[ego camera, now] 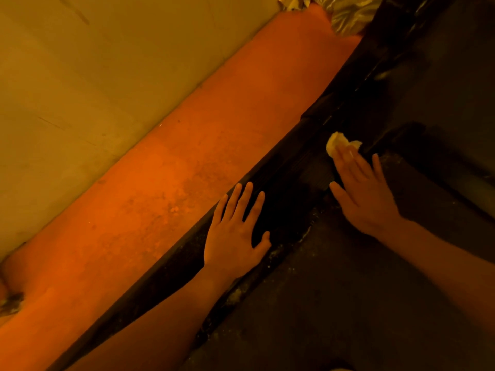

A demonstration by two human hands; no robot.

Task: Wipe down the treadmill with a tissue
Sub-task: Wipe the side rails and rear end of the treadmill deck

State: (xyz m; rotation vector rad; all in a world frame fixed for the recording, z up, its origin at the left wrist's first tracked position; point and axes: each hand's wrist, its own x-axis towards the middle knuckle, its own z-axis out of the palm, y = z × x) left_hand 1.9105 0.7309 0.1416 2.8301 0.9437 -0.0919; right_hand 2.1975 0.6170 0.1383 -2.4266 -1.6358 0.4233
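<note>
The treadmill (308, 303) is black and dusty and fills the lower right, its side rail running diagonally from bottom left to top right. My left hand (235, 236) lies flat on that rail with straight, spread fingers. Further up the rail, my right hand (361, 194) presses a crumpled white tissue (338, 143) onto the treadmill with straight fingers. The tissue shows beyond my fingertips; part of it is hidden under them.
An orange-red floor strip (174, 183) runs beside the treadmill, with a pale wall (93, 76) on its left. Crumpled shiny foil (348, 14) lies at the top. A small scrap of debris (10, 303) sits at the left edge.
</note>
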